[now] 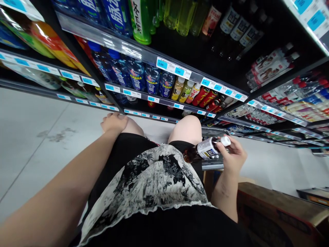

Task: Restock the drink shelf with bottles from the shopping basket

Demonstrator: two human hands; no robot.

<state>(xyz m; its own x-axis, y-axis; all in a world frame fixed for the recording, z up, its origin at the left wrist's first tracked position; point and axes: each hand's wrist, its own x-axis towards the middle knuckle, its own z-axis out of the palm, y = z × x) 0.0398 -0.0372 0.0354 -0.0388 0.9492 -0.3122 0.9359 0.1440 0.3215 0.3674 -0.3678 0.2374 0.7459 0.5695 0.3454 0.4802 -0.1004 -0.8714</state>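
so, as we read it, we're at the bottle-handling step: our right hand is gripping the bottle up by its white cap, tilted well over, in front of our right thigh and the grey crate. can't tell if it touches either. left hand is just laid over our left knee, holding nothing. similar dark bottles stand on the upper shelf. we'd say the next move calls for a steadier hold lower down, since that cap-end grip could slip.
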